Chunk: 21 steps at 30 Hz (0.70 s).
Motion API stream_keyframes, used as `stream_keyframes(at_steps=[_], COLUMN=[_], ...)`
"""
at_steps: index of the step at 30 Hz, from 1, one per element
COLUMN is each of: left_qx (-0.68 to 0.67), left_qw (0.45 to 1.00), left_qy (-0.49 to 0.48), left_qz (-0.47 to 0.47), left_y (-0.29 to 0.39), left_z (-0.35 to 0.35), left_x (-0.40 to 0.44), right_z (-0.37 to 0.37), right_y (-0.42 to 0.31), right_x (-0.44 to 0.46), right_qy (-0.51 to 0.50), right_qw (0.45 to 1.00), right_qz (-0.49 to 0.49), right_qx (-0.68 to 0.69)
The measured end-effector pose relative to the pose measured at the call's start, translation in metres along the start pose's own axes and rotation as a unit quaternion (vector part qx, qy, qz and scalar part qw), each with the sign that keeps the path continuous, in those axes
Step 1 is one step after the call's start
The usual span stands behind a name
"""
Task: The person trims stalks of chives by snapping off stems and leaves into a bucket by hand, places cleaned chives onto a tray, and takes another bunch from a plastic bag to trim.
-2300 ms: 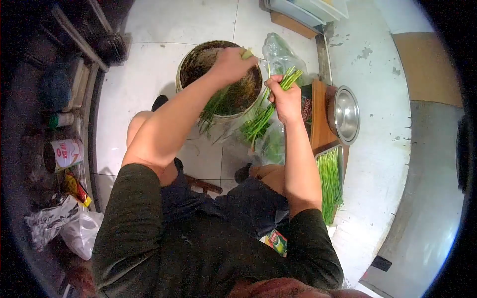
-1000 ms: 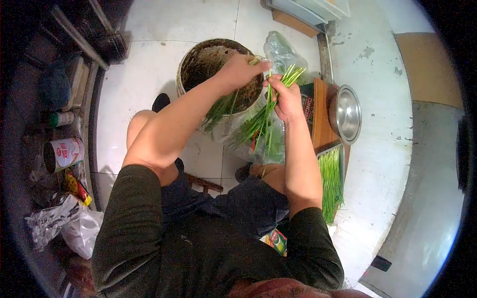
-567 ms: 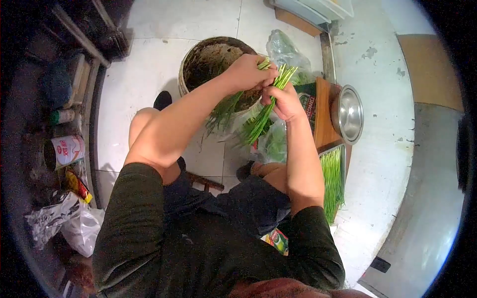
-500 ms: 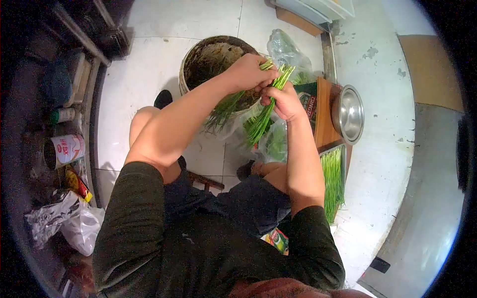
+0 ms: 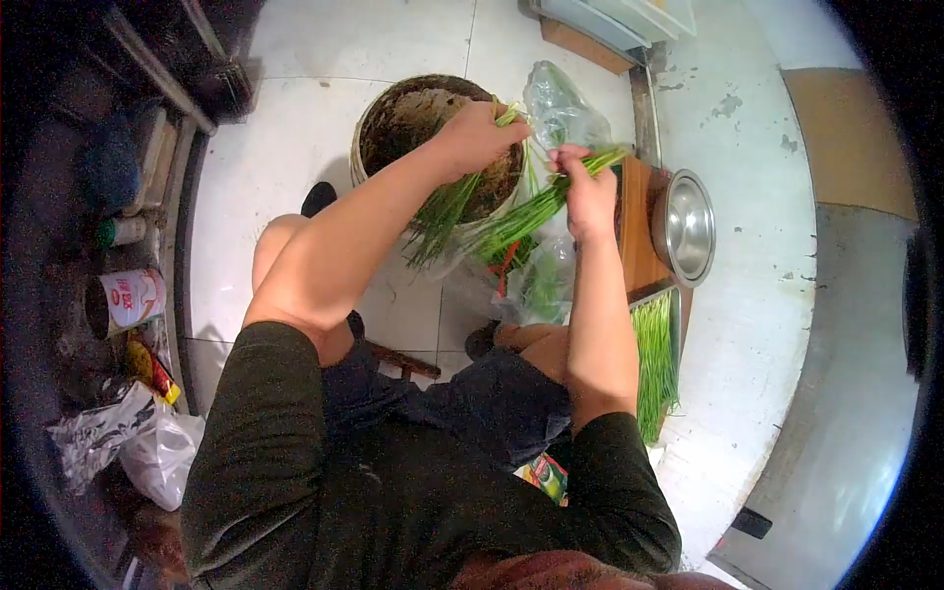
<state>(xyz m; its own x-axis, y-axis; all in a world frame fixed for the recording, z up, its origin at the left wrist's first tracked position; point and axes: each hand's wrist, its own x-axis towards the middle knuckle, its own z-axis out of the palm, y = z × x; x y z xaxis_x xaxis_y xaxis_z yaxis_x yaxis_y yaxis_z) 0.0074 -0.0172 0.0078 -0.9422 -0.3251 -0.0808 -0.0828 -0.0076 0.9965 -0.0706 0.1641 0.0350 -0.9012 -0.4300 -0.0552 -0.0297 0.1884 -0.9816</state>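
My left hand (image 5: 480, 136) is closed around a bunch of chives (image 5: 441, 221) above the bucket. Their pale ends poke out past my fingers and the green leaves hang over the bucket's rim. Closed on a second bunch of chives (image 5: 524, 218), my right hand (image 5: 590, 197) is just to the right. That bunch lies slantwise, its cut ends to the upper right and its leaves to the lower left. A few strands stretch between my two hands. The round bucket (image 5: 366, 147), dirty inside, stands on the floor below my left hand.
Clear plastic bags with greens (image 5: 547, 285) lie beyond my right knee. At the right, a steel bowl (image 5: 688, 228) sits on a brown box (image 5: 639, 231), near a tray of neatly laid chives (image 5: 654, 364). A tin can (image 5: 133, 298) and a white bag (image 5: 165, 457) are at the left.
My hands have moved apart, the right one outward and slightly down. The right bunch has tilted from steep to nearly level. A few strands now span the gap.
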Motion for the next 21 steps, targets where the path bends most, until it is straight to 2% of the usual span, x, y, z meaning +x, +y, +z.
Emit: stream_keyframes(at_steps=[3,4,7,8,9,11,14,16,21], left_qx=[-0.041,-0.036,-0.018,-0.011,-0.009,-0.006,-0.014,-0.036,-0.003], left_qw=[0.999,0.999,1.000,1.000,1.000,0.999,1.000,0.999,1.000], left_qy=[0.000,0.005,0.019,0.022,0.024,0.028,0.011,0.013,0.015], left_qz=[-0.027,-0.026,-0.016,-0.012,-0.002,0.017,0.013,-0.007,-0.018], left_y=[0.007,0.011,0.010,0.007,0.002,-0.010,-0.003,0.015,0.001], left_z=[-0.002,-0.004,-0.003,-0.001,0.003,0.013,0.015,0.014,0.010], left_x=[-0.002,-0.004,-0.004,-0.003,-0.001,0.001,-0.005,-0.016,-0.003], right_z=[-0.017,-0.023,-0.022,-0.018,-0.013,-0.001,0.015,0.020,0.017], right_y=[-0.006,-0.007,-0.023,-0.023,-0.019,-0.014,-0.014,-0.011,-0.010], right_x=[0.003,0.003,-0.007,-0.010,-0.012,-0.018,-0.020,-0.020,-0.015], right_qy=[0.100,0.121,0.141,0.111,0.042,-0.020,-0.080,-0.073,-0.070], right_qw=[0.991,0.981,0.981,0.979,0.989,0.995,0.995,0.995,0.996], right_qz=[-0.050,-0.104,-0.074,-0.068,-0.071,-0.015,0.014,0.027,0.043], right_qx=[-0.069,-0.114,-0.112,-0.154,-0.127,-0.094,-0.064,-0.062,-0.037])
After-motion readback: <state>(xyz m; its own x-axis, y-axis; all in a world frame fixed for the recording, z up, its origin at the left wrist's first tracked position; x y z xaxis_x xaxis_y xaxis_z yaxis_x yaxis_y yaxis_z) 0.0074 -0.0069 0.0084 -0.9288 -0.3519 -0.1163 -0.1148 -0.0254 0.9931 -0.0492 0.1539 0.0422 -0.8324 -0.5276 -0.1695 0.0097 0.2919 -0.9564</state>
